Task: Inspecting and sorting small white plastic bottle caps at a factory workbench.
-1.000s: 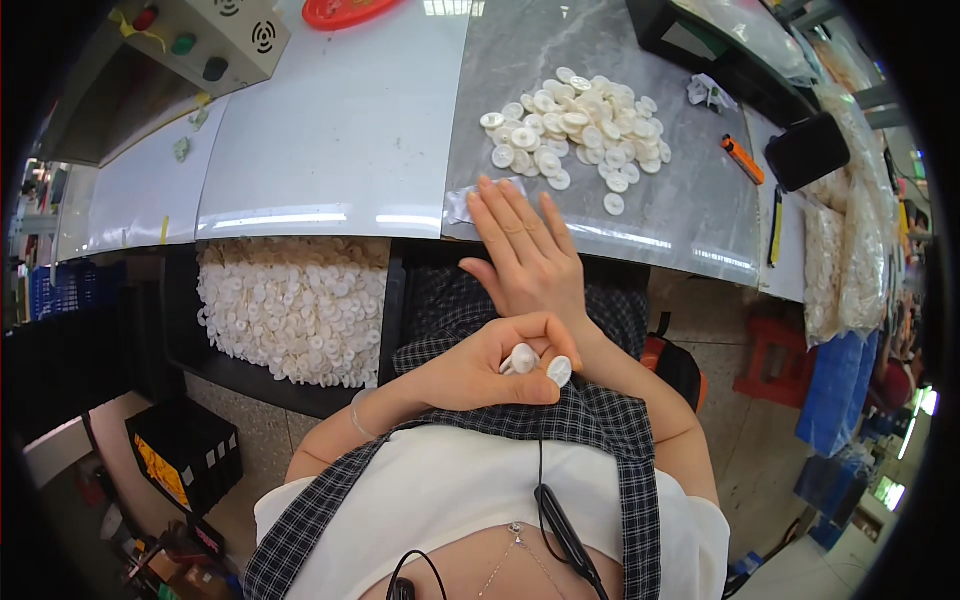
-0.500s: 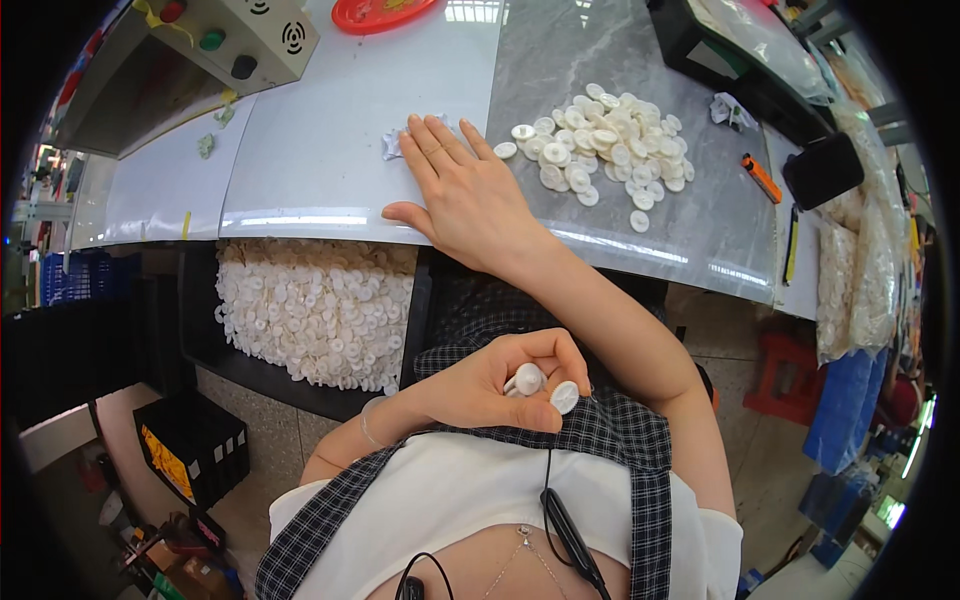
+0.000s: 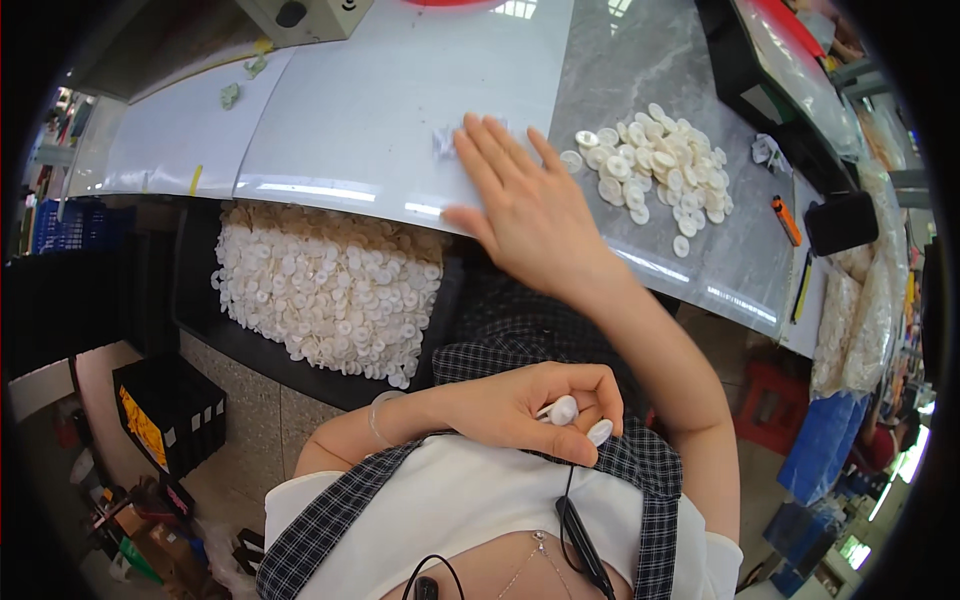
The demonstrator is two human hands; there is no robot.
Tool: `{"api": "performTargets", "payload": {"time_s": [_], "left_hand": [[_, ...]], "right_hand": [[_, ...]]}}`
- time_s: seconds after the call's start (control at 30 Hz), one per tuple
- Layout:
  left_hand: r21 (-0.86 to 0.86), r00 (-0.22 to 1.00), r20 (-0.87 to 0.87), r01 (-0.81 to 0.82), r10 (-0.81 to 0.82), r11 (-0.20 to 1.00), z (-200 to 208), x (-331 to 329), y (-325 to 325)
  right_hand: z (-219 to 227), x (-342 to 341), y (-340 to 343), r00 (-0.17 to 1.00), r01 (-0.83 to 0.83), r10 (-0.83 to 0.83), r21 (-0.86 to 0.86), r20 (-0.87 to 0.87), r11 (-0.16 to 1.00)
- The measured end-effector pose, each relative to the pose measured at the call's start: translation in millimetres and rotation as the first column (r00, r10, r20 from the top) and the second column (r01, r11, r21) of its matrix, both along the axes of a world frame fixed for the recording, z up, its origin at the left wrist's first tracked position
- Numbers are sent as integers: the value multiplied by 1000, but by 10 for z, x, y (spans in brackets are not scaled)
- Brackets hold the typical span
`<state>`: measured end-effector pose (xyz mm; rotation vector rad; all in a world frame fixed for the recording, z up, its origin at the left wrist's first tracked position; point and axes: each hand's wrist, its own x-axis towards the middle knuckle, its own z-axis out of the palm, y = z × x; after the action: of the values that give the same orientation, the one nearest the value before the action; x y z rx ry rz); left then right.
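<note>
My left hand (image 3: 545,405) is curled in front of my chest, closed around a few small white plastic pieces. Among them are a round-headed piece (image 3: 563,410) and a flat disc (image 3: 600,431) by the thumb tip; the rest is hidden by the fingers. Palm down, my right hand (image 3: 530,205) lies over the white tabletop (image 3: 390,90) near its front edge, fingers stretched and slightly blurred. Its fingertips cover part of a crumpled pale wipe or paper (image 3: 444,141). Just right of that hand, a loose pile of white plastic discs (image 3: 660,165) rests on the grey marbled surface.
Below the table edge at left sits a black bin (image 3: 205,300) heaped with white pieces (image 3: 330,290). A grey machine housing (image 3: 300,20) stands at the far left. On the right are an orange cutter (image 3: 786,221), a black tray (image 3: 770,85) and clear bags (image 3: 850,320).
The whole view has shifted and tilted, so the table sits higher at left. My right hand stays over the wipe with its fingers slightly blurred. My left hand still holds the white pieces.
</note>
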<state>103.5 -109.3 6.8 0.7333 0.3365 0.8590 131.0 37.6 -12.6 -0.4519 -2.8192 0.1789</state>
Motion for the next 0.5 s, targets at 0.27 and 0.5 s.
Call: {"api": "performTargets", "payload": {"time_s": [0.27, 0.5], "left_hand": [[-94, 999, -25, -40, 38, 995, 71, -92, -57], [-132, 998, -39, -50, 46, 990, 98, -79, -32]], "right_hand": [[-47, -942, 832, 976, 155, -156, 19, 151, 988], [-35, -261, -34, 991, -128, 129, -78, 16, 989]]}}
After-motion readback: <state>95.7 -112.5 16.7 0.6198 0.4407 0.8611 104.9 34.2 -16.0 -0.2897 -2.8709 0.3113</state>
